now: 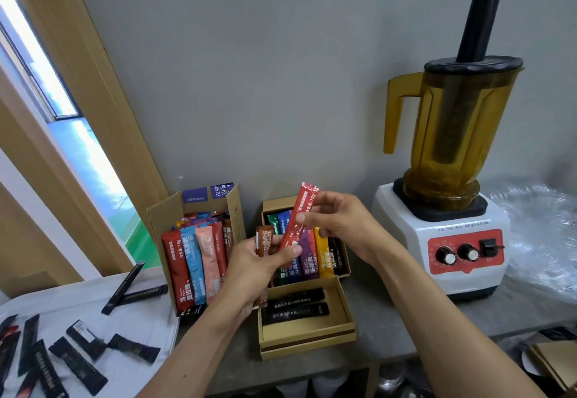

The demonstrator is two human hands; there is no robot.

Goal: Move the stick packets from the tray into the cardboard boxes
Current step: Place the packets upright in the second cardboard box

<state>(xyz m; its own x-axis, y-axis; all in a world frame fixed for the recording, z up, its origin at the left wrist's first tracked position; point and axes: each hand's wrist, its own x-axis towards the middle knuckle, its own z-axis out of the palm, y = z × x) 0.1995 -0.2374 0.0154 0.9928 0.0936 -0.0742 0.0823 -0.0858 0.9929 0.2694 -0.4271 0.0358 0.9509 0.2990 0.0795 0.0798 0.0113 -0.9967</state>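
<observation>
Red packet (292,237): in the air above the low box, tilted, top end towards the wall. It touches no box.
Left hand (253,268): thumb and fingers pinch the red packet's lower end. The same hand also holds a brown packet (264,239) upright.
Right hand (338,223): thumb and forefinger pinch the red packet about halfway up. The other fingers curl loosely behind it.
Low box (312,346): the back part holds a row of green, blue, purple, yellow and black packets. The front part holds a few black packets (295,304) lying flat, with bare floor beside them. I cannot tell whether this is one box or two set end to end.
Tall box (162,219): just left of the low box, crowded with coloured packets (199,260) standing on end. It looks nearly full.
Tray (78,299): white, at the lower left, with many black packets (78,363) scattered flat on it.
Progress: well under way by my judgement, since both boxes already hold plenty. The two packets in hand and the black ones on the tray are left.
Blender (449,241): white base, red dial panel and amber jug, on the grey counter (390,329) near the low box's right side.
Plastic wrap (543,226): crumpled, clear, beyond the blender.
In the way: nothing lies between the hands and the low box. The blender is close to the right arm, and the crowded tall box leaves little gap for another packet.
</observation>
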